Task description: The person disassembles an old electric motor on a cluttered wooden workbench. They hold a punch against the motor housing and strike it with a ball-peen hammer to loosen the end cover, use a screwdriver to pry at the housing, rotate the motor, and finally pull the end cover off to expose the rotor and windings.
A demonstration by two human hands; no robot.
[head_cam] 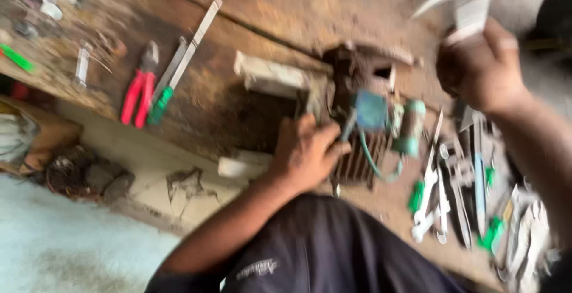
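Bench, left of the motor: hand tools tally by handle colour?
Red-handled pliers: 1
Green-handled flat tool: 1
Total: 2
The heap of tools right of the motor is too blurred to count.

The workbench (pixel 250 108) looks like rough, stained old wood, matt and grimy. The pliers (pixel 138 90) have glossy red plastic grips with dull metal jaws. The screwdriver (pixel 179 69) beside them has a green plastic handle and a bare metal shaft. The small motor (pixel 372 126) is dark, rusty-looking metal with ribbed fins and teal plastic bits. Pretty blurry though.
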